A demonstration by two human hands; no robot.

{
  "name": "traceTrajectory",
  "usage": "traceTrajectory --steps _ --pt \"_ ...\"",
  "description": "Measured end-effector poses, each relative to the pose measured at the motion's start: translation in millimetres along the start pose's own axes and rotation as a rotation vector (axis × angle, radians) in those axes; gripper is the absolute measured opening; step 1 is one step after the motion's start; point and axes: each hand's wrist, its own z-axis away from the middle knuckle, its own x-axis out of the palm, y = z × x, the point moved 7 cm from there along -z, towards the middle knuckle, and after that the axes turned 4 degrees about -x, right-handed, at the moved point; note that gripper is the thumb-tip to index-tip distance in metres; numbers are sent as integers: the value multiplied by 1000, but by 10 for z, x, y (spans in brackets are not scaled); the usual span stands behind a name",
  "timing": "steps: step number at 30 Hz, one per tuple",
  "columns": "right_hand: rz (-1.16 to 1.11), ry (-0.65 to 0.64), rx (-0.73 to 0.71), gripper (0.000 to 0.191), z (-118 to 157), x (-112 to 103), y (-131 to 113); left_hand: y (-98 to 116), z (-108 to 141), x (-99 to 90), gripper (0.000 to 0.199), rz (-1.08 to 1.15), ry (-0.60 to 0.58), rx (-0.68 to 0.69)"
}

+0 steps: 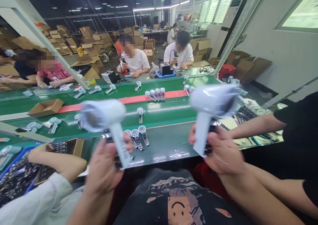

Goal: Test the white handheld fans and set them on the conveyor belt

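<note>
A white hair dryer (108,114) is raised in my left hand (103,167), its handle gripped and its wide round end facing left. My right hand (222,152) grips the handle of a second white hair dryer (211,101), whose round end points right. Both handles have an open side where dark inner parts show. The two dryers are held apart above the bench, slightly blurred. Between them, several hair dryers with exposed insides (135,135) lie on the near edge of the green bench (169,145).
A green conveyor (169,113) with a red strip (134,99) carries more dryers and a cardboard tray (46,108). At left, a co-worker's arm (58,162) reaches near a blue bin (32,185) of black parts. A co-worker's arm (255,125) extends from the right. People sit opposite.
</note>
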Motion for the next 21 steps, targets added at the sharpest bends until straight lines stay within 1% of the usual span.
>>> traceTrajectory --steps 2,3,5,7,10,14,17,21 --pt "-215 -30 156 53 -88 346 207 -282 -61 168 45 -90 -39 -87" --pt "-275 -29 227 54 -118 475 328 -418 -88 224 48 -126 -46 -122" --pt "-353 -6 326 55 -144 642 547 -625 -134 263 48 -186 -33 -152" --pt "-406 24 378 56 -132 726 703 -742 -172 232 45 -219 -14 -153" --pt "-448 21 421 55 -99 839 811 -830 -225 170 54 -201 -49 -175" --pt "-473 -10 408 54 -121 1043 827 -866 -319 128 66 -121 -123 -198" --pt "-472 28 437 50 -148 1163 886 -856 -411 115 68 -83 -170 -189" --pt "-449 93 447 49 -190 1248 964 -858 -540 85 64 -57 -226 -205"
